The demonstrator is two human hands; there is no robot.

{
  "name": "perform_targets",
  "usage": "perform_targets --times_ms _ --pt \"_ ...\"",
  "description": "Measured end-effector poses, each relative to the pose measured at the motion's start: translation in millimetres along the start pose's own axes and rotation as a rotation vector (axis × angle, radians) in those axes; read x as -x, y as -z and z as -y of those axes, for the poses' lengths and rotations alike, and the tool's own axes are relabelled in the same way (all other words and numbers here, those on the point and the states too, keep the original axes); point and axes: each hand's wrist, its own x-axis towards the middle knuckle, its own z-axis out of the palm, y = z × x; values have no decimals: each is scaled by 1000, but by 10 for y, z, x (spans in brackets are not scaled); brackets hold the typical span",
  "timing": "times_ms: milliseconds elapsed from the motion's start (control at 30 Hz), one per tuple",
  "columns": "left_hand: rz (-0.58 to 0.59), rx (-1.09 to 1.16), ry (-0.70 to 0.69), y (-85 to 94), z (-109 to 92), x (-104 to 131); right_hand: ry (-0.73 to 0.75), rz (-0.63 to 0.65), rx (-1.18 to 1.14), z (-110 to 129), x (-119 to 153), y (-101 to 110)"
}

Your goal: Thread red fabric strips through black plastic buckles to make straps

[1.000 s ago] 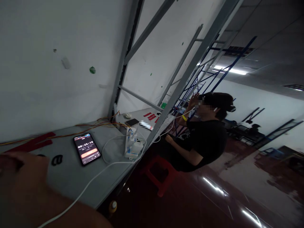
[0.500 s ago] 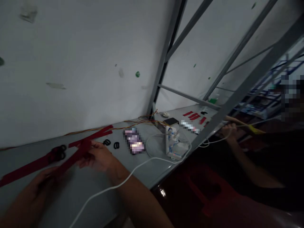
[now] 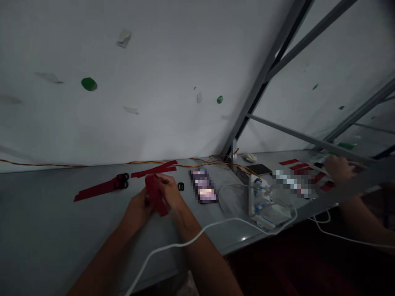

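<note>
Between my two hands is a dark red strap (image 3: 154,193), bent over at the top with an end hanging below. My left hand (image 3: 138,209) grips it from the left, its fingers partly hidden behind the strap. My right hand (image 3: 169,192) pinches the other side near the top. Left of them lies a folded red strap (image 3: 98,190) with black buckles (image 3: 122,181) at its right end. Flat red strips (image 3: 154,169) lie just behind my hands. A black slotted buckle (image 3: 180,186) sits right of my right hand.
A phone (image 3: 204,187) with a lit, blurred screen lies to the right, beside a white power strip (image 3: 256,201). A white cable (image 3: 185,243) crosses over my right forearm. Beyond the grey metal frame (image 3: 262,84), a co-worker's hand (image 3: 338,169) is near more red strips (image 3: 300,167).
The view has swung left. My hands have come closer together, and the strap, stretched out between them before, is now bent over. The co-worker's hand has moved over the table.
</note>
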Motion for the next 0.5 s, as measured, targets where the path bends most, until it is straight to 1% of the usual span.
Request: perform_targets --times_ms 67,133,167,200,300,367,433,500 --pt "20 93 32 34 52 9 95 -175 96 -13 -58 56" --pt "9 181 84 101 121 65 206 -356 283 -33 -88 117" --pt "-8 202 111 136 153 104 251 -411 360 -41 -95 142" --pt "-33 202 130 169 180 145 281 -435 415 -43 -101 160" --pt "-102 164 140 264 254 260 309 -400 480 -1 -165 166" --pt "-150 95 109 354 328 312 366 -377 528 66 -281 146" --pt "-204 -45 45 484 438 333 485 -376 546 143 -447 139" --pt "-265 -227 -48 636 564 322 565 -350 683 201 -615 177"
